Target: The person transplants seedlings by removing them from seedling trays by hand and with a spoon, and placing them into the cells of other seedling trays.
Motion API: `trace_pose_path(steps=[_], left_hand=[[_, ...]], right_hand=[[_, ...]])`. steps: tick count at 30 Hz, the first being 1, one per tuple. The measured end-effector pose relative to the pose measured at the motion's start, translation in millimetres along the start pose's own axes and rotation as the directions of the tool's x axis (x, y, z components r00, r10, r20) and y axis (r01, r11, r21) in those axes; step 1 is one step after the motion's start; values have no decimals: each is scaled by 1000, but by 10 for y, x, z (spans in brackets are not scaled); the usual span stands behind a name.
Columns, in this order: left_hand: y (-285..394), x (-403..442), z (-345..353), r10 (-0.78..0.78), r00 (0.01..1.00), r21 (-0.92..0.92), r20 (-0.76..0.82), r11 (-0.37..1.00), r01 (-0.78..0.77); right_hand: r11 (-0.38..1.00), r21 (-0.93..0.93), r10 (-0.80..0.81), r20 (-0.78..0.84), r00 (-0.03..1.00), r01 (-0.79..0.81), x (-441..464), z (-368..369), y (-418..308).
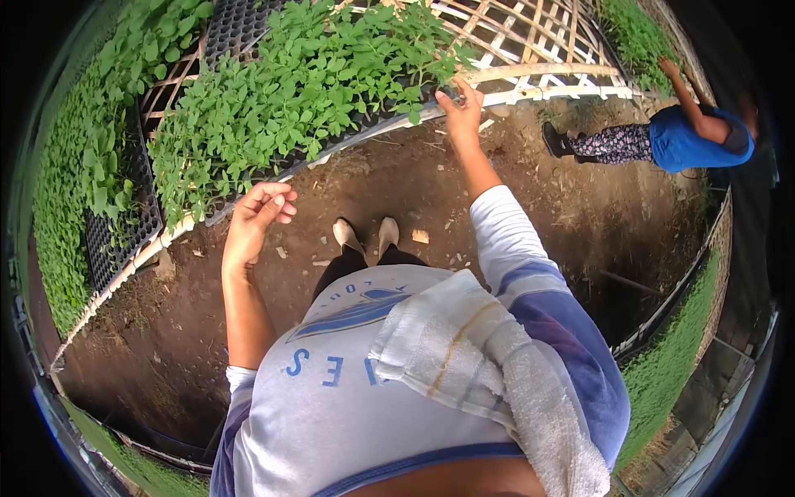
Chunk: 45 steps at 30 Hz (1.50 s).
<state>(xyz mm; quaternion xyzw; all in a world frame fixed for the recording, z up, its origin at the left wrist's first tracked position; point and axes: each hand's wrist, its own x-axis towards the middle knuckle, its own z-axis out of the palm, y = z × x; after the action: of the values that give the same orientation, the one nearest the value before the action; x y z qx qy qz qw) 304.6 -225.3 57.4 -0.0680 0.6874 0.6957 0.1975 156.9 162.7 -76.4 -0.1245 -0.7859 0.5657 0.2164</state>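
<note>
A dense patch of green leafy seedlings grows in black cell trays on a raised slatted bench. My right hand reaches up to the right end of these seedlings, beside the bench's front rail. Its thumb and fingers are apart, and I see nothing held in it. Lower and to the left, my left hand hovers just in front of the tray edge. The fingers of that hand are loosely curled in towards the thumb, with no object showing between them.
Bare slats of the bench show at the upper right. An empty black cell tray lies behind the seedlings. A co-worker in a blue top stands at the right by more plants. A towel hangs over my shoulder; dirt floor lies below.
</note>
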Motion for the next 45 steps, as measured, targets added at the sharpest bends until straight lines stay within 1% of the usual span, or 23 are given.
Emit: trace_pose_path(steps=[1, 4, 5, 7, 9, 11, 13, 15, 17, 19, 20, 21, 22, 23, 24, 25, 26, 27, 29, 35, 41, 43, 45], left_hand=[[-68, -43, 80, -43, 999, -12, 13, 999, 44], [-221, -49, 236, -86, 994, -18, 74, 996, 88], [-272, -24, 292, -84, 995, -25, 61, 996, 85], [-402, 38, 396, -109, 990, 25, 85, 994, 107], [-526, 100, 496, -111, 987, 48, 112, 993, 106], [-621, 163, 610, -214, 956, 49, 199, 977, 209], [-814, 319, 631, -257, 938, 13, 233, 965, 261], [-962, 480, 628, -326, 941, -517, 92, 792, 325], [-1028, 659, 526, -282, 954, -829, -98, 553, 79], [-1097, 834, 327, -291, 928, -916, -230, 388, -105], [-1151, 920, 188, -332, 927, -964, -175, 247, -93], [-1233, 1007, 119, -333, 920, -959, -207, 255, -124], [-1082, 971, 166, -355, 901, -946, -249, 288, -148], [-874, 918, 216, -377, 879, -931, -291, 323, -170], [-800, 929, 217, -376, 880, -931, -291, 323, -170], [-721, 951, 220, -367, 865, -914, -342, 346, -214], [-648, 979, 231, -356, 848, -893, -391, 371, -256], [-585, 996, 220, -356, 849, -892, -390, 375, -252], [-460, 1033, 185, -334, 855, -892, -397, 358, -275], [-398, 1017, 141, -317, 853, -876, -415, 393, -280], [-824, 1007, 154, -452, 827, -925, -336, 325, -198], [-630, 939, 280, -495, 821, -928, -284, 357, -106], [-484, 927, 357, -343, 938, -665, 55, 688, 291]], right_hand=[[1000, 6, -4, 14, 1000, 4, 45, 6, -5], [865, -269, -381, 199, 903, 424, 90, 36, -227], [863, -261, -387, 211, 898, 433, 109, 50, -286], [653, -561, -346, 376, 859, 509, 170, 61, -351], [629, -587, -301, 421, 856, 510, 283, 77, -439], [605, -688, 25, 519, 854, 401, 418, 94, -515], [586, -689, 117, 593, 797, 427, 503, 59, -594], [528, -686, 96, 634, 767, 501, 509, 0, -661], [551, -664, 83, 646, 759, 505, 473, -100, -572], [736, -539, -123, 489, 864, 409, 357, -214, -450], [835, -486, -65, 379, 923, 258, 245, -265, -457], [832, -487, -70, 379, 923, 263, 136, -255, -358], [973, -226, 111, 242, 964, -55, 24, -214, -136], [933, 98, 329, 167, 930, -347, -55, -176, -16], [933, 98, 328, 166, 930, -347, -115, -156, -24], [745, 311, 489, 346, 801, -589, -175, -136, -30], [448, 441, 553, 547, 628, -778, -222, -99, -22], [445, 445, 554, 545, 629, -777, -268, -26, -60], [28, 527, 552, 700, 453, -849, -330, 170, -252], [-99, 621, 578, 672, 464, -777, -391, 633, -554], [6, 591, 570, 661, 488, -807, -432, 674, -440], [-2, 592, 569, 663, 486, -806, -422, 693, -429], [21, 602, 571, 649, 504, -798, -441, 690, -461]])
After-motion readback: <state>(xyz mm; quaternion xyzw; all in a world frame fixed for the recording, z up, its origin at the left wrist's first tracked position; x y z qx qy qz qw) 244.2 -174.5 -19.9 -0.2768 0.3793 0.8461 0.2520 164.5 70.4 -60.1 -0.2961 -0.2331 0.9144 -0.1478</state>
